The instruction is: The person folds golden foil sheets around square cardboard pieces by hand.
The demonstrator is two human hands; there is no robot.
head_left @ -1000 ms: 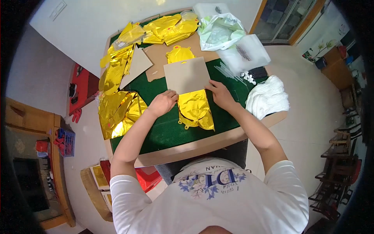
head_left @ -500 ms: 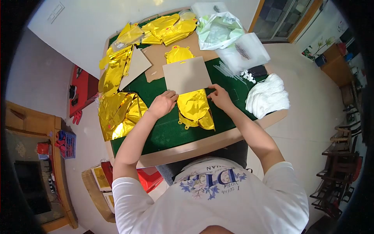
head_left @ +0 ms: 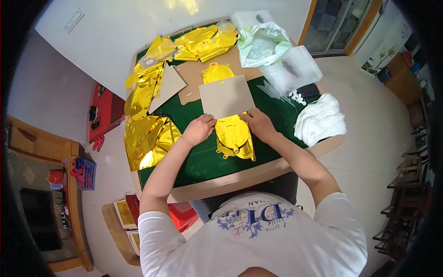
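A square cardboard sheet (head_left: pixel 227 96) lies over the middle of a gold foil balloon. The upper end of that foil balloon (head_left: pixel 218 72) shows past the sheet's far edge, and its wider lower part lies towards me. My left hand (head_left: pixel 199 129) has its fingers bent together at the sheet's near left corner, closed there. At the near right corner my right hand (head_left: pixel 259 124) pinches at the foil beside the cardboard edge; its fingertips are partly hidden.
More gold foil balloons (head_left: pixel 150 138) lie along the left and far sides of the green table top (head_left: pixel 198 168). Another cardboard piece (head_left: pixel 168 87) rests there. A plastic bag (head_left: pixel 263 44), clear plastic sleeves (head_left: pixel 293 69), thin sticks (head_left: pixel 275 92) and white string (head_left: pixel 320 120) are at the right.
My right hand has moved left, from beside the cardboard's corner onto the foil at its near edge. My left hand stays at the left corner. The whole view has shifted slightly.
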